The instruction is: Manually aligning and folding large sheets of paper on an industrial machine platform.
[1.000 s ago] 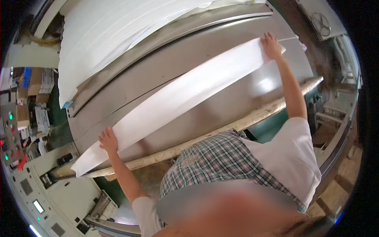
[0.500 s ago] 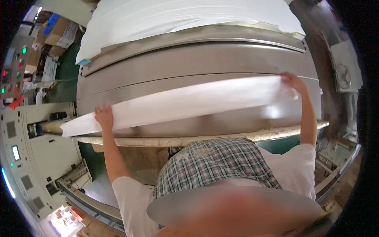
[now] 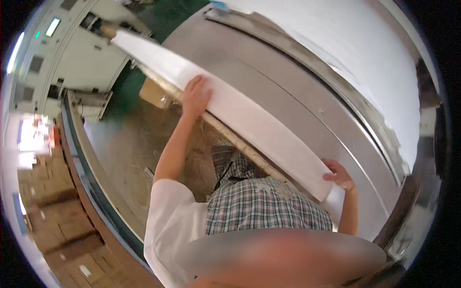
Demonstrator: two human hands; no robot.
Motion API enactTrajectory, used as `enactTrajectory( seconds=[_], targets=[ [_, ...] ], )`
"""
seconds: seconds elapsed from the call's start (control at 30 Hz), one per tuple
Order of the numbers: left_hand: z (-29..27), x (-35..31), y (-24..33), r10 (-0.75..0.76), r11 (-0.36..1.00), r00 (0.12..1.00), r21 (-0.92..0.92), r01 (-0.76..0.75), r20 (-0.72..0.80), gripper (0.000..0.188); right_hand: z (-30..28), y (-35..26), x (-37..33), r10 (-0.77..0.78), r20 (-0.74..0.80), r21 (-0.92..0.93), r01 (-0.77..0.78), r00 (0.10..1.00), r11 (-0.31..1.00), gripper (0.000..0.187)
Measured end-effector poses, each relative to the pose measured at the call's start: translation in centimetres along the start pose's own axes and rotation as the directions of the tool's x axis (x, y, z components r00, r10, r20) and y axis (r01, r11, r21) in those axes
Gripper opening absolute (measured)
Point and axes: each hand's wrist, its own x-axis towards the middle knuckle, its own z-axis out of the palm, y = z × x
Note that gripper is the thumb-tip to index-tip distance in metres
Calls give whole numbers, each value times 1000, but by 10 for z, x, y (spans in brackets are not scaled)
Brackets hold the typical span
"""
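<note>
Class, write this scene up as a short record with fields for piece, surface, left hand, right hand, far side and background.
Piece: long, flat white strip of sheet material
Surface: smooth grey metal table
Left hand: laid over the strip's near edge
Right hand: touching the strip's right end; exact grip unclear
Far side: broad white sheet material
Background: stacked brown cardboard boxes, lower left; pale machine cabinet, upper left

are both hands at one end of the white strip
No, the right hand is at the lower end of the white strip, the left hand farther up.
</note>
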Motion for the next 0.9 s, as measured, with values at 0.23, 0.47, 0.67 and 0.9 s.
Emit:
enactTrajectory(
  seconds=[0.23, 0.47, 0.67, 0.9],
  targets=[
    [-29, 8, 14, 34, 992, 995, -116, -45, -98, 36, 51, -68, 58, -166, 80, -13, 167, 983, 986, 51],
    [-8, -4, -7, 59, 970, 996, -232, -75, -73, 31, 119, -116, 170, -171, 18, -266, 170, 985, 949, 47],
    [-1, -5, -20, 124, 908, 992, -404, -112, 5, 30, 201, -174, 262, -407, -165, -459, 295, 899, 838, 35],
    [-29, 34, -76, 443, 700, 851, -702, -133, 281, 15, 200, -218, 332, -283, -517, -131, 252, 808, 959, 23]
  ],
)
